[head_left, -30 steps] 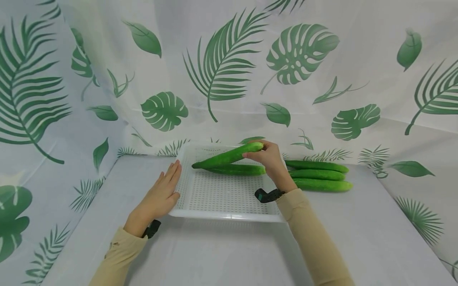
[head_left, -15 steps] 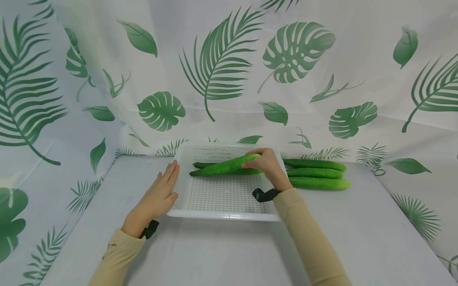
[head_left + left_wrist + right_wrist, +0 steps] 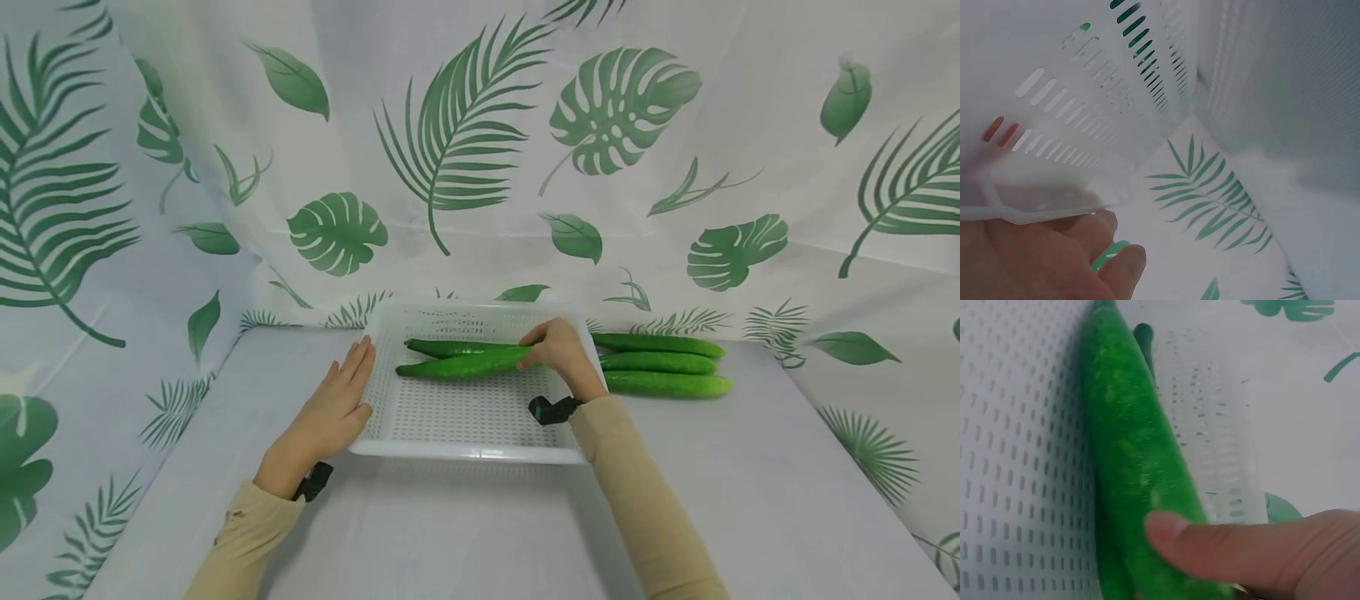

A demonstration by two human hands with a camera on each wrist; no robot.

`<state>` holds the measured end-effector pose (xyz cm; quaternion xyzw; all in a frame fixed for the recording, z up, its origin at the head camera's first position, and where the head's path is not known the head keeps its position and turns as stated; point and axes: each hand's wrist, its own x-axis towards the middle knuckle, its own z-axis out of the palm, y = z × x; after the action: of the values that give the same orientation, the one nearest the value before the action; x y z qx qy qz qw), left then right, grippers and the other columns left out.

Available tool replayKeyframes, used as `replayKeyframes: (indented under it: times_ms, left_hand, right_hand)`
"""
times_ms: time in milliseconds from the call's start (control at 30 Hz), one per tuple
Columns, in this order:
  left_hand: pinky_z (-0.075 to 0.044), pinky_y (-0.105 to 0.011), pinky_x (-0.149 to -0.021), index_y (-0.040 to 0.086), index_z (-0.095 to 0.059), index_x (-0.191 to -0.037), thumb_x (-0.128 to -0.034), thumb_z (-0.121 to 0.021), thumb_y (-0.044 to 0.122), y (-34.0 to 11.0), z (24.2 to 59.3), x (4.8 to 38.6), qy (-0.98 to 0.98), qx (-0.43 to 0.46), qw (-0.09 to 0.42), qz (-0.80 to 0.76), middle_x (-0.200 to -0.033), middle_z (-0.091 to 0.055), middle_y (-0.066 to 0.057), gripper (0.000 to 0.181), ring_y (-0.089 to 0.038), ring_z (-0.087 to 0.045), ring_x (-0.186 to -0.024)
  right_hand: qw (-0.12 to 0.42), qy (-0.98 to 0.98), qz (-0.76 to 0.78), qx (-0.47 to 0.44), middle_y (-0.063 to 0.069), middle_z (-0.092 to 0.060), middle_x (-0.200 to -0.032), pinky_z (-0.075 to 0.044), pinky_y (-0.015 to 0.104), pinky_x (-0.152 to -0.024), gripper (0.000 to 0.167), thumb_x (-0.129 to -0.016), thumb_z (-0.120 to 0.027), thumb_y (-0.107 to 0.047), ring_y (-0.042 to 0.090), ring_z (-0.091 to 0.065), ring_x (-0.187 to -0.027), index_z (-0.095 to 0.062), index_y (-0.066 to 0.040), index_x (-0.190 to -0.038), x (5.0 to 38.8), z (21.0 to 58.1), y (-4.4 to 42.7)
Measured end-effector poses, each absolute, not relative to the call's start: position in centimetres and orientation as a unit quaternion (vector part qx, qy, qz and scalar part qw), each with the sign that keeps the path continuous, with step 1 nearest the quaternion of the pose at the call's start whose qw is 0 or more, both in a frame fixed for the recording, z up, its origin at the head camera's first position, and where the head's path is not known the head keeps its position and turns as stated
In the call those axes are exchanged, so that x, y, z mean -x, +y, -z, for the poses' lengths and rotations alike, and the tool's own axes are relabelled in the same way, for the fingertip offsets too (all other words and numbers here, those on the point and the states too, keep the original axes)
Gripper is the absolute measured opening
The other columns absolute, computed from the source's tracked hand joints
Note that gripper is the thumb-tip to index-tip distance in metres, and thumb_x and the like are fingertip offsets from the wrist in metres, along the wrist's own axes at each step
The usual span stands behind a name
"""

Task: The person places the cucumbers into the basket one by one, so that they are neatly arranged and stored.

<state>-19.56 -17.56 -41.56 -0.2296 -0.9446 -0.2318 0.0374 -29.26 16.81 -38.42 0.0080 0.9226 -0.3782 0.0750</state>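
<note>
A white perforated plastic basket [image 3: 472, 453] stands on the table. My right hand [image 3: 561, 350] grips a long green cucumber [image 3: 453, 365] near its right end, inside the basket. In the right wrist view the thumb [image 3: 1191, 540] presses on that cucumber [image 3: 1129, 431]; the fingers beneath are mostly hidden. Behind it, toward the basket's far side, lies another cucumber [image 3: 442, 347], partly covered. My left hand [image 3: 333, 412] rests against the basket's left side with its fingers straight. In the left wrist view that hand [image 3: 1054, 256] lies along the basket's rim [image 3: 1035, 215].
Right of the basket, three cucumbers [image 3: 663, 362] lie side by side, their left ends hidden by the basket and right hand. A leaf-printed white curtain [image 3: 480, 167] hangs behind and at both sides. The pale tabletop [image 3: 465, 533] extends in front of the basket.
My right hand has lowered the cucumber from a raised, tilted position down and nearer, beside the other one in the basket. The left hand keeps its place. The view has shifted slightly.
</note>
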Motion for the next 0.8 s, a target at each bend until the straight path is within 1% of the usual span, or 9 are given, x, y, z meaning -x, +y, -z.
replayKeyframes:
  times_ms: [167,267,367,433,600,700,800]
  left_hand:
    - [-0.008,-0.060,-0.118,-0.009,-0.009,-0.155,-0.0916,-0.045,0.006,-17.6,41.6,19.6,-0.945,0.227,0.037,0.232,-0.165,-0.003,-0.019,0.074,-0.037,-0.005,-0.151]
    - [-0.007,-0.060,-0.118,-0.009,-0.009,-0.155,-0.0914,-0.044,0.006,-17.6,41.6,19.6,-0.945,0.226,0.038,0.234,-0.165,-0.003,-0.019,0.074,-0.037,-0.005,-0.151]
    - [-0.008,-0.060,-0.118,-0.009,-0.010,-0.155,-0.0910,-0.045,0.006,-17.5,41.6,19.6,-0.945,0.227,0.040,0.234,-0.165,-0.003,-0.019,0.074,-0.037,-0.005,-0.151]
    - [-0.008,-0.061,-0.118,-0.009,-0.010,-0.155,-0.0910,-0.045,0.005,-17.5,41.7,19.7,-0.944,0.227,0.041,0.234,-0.165,-0.004,-0.020,0.074,-0.037,-0.005,-0.151]
    - [-0.008,-0.061,-0.117,-0.009,-0.009,-0.155,-0.0914,-0.045,0.005,-17.4,41.9,19.7,-0.943,0.231,0.041,0.235,-0.165,-0.003,-0.020,0.074,-0.037,-0.005,-0.151]
    - [-0.008,-0.061,-0.117,-0.009,-0.009,-0.155,-0.0915,-0.045,0.006,-17.5,41.9,19.7,-0.943,0.233,0.041,0.234,-0.165,-0.002,-0.020,0.074,-0.037,-0.005,-0.151]
    - [-0.008,-0.061,-0.117,-0.009,-0.009,-0.155,-0.0914,-0.045,0.006,-17.6,41.9,19.8,-0.943,0.233,0.042,0.232,-0.165,-0.002,-0.020,0.074,-0.037,-0.005,-0.151]
  right_hand:
    - [0.092,0.930,0.356,-0.003,0.019,-0.068,-0.113,-0.053,0.046,-0.086,0.034,-0.073,-0.080,0.001,0.035,-0.060,-0.103,-0.074,0.003,-0.106,29.2,38.4,16.9]
    - [0.084,0.925,0.370,0.000,0.019,-0.068,-0.110,-0.053,0.046,-0.087,0.033,-0.074,-0.077,0.004,0.035,-0.061,-0.101,-0.072,0.005,-0.107,29.2,38.4,17.1]
    - [0.070,0.913,0.401,0.007,0.019,-0.069,-0.108,-0.051,0.046,-0.089,0.031,-0.078,-0.075,0.003,0.035,-0.061,-0.102,-0.072,0.005,-0.109,29.2,38.3,17.2]
    - [0.068,0.898,0.434,0.013,0.019,-0.069,-0.110,-0.050,0.048,-0.092,0.030,-0.081,-0.075,0.000,0.035,-0.060,-0.106,-0.071,0.004,-0.111,29.0,37.9,17.4]
    - [0.066,0.852,0.518,0.040,0.023,-0.065,-0.120,-0.042,0.054,-0.103,0.032,-0.086,-0.072,-0.003,0.039,-0.056,-0.115,-0.068,0.004,-0.117,28.0,35.9,18.2]
    - [0.052,0.838,0.539,0.062,0.026,-0.063,-0.123,-0.039,0.052,-0.107,0.035,-0.088,-0.071,-0.004,0.038,-0.057,-0.116,-0.065,0.006,-0.120,27.2,34.3,19.1]
    - [0.028,0.831,0.549,0.082,0.026,-0.062,-0.125,-0.044,0.046,-0.104,0.037,-0.090,-0.070,-0.006,0.030,-0.061,-0.111,-0.063,0.006,-0.124,26.3,32.7,20.6]
